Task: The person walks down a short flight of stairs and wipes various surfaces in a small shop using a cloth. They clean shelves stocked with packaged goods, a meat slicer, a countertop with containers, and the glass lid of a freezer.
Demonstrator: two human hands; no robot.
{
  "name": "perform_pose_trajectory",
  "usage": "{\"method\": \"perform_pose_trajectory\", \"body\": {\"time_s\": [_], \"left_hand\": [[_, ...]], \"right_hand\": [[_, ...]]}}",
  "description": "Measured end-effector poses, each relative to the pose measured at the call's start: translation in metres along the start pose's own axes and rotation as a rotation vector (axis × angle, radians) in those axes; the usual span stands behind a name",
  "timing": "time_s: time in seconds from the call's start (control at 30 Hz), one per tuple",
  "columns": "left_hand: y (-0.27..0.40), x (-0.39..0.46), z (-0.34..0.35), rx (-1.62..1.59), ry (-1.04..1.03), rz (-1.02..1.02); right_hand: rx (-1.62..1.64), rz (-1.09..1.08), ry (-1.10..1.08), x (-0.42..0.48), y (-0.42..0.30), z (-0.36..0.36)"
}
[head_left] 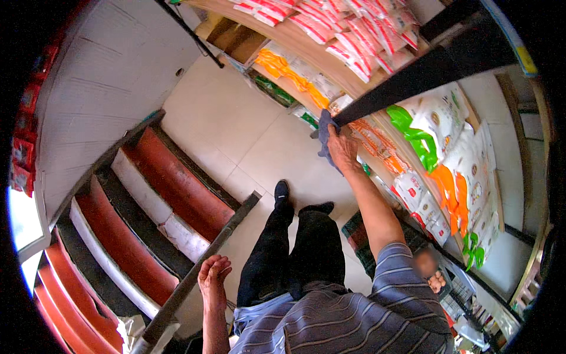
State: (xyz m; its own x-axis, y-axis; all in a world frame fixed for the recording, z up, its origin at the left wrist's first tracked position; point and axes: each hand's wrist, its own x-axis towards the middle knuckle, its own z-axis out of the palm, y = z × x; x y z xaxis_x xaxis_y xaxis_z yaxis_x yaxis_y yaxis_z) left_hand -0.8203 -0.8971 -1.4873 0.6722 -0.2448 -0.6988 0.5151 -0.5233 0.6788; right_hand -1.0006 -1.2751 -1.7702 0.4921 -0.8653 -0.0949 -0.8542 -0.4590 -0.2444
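My right hand (342,149) grips a blue-grey cloth (326,139), which is pressed against the lower end of a black shelf upright (411,84). The cloth is bunched around the post, and part of it hangs down past my fingers. My left hand (214,271) hangs low at my left side with its fingers curled in, and nothing shows in it. A dark rail (201,261) runs close beside that hand, along the edge of a flight of red and white steps (181,186).
Shelves on the right hold pink-and-white packets (353,31) and white bags (468,177) with orange and green handles. My black shoes (281,194) stand on the tiled floor (234,124). A plain white wall (119,57) rises at the left. Beside my right elbow lie cluttered small goods.
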Motion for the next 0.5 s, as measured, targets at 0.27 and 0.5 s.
{"method": "perform_pose_trajectory", "body": {"time_s": [0.27,0.5], "left_hand": [[-0.009,-0.015,0.010,-0.115,0.046,0.047],[-0.004,0.004,0.060,-0.106,-0.144,0.053]], "right_hand": [[0.475,0.367,-0.162,0.020,0.001,0.031],[1.073,0.395,0.305,-0.032,-0.015,-0.055]]}}
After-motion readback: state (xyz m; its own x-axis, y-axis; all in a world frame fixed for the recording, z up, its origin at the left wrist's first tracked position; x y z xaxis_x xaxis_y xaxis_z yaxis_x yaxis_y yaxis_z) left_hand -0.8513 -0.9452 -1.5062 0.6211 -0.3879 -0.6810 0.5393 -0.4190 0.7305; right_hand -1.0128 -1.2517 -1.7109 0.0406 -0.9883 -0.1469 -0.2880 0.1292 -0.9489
